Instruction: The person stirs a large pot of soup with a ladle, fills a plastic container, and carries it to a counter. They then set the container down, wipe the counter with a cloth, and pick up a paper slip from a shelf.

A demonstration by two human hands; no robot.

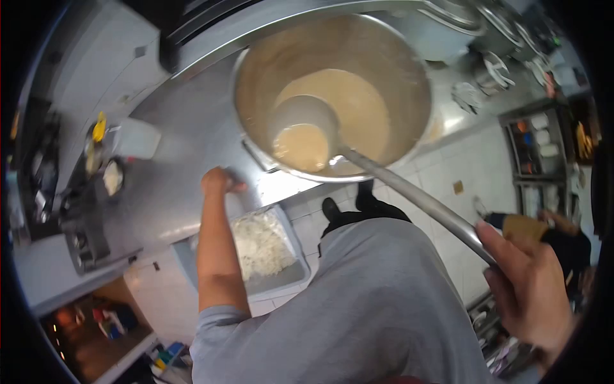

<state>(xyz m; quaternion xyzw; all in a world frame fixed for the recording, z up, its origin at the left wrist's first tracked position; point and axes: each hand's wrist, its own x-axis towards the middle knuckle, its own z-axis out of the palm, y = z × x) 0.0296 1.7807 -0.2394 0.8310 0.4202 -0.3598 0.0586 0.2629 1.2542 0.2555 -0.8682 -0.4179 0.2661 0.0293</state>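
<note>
My right hand is wrapped round the long metal handle of a ladle. The ladle's bowl is full of a creamy beige liquid and hangs tilted inside a large steel pot, over more of the same liquid. On the pot's near side, my left hand is low over the steel counter, its fingers curled. A pale, blurred, see-through shape shows just beneath it, too smeared to name. Below my left forearm, a grey plastic tub holds a white, crumbly mass.
A white plastic container and a small bowl with pale contents stand at the counter's left. More pots and a metal jug are at the upper right. Another person is at the right, near shelves.
</note>
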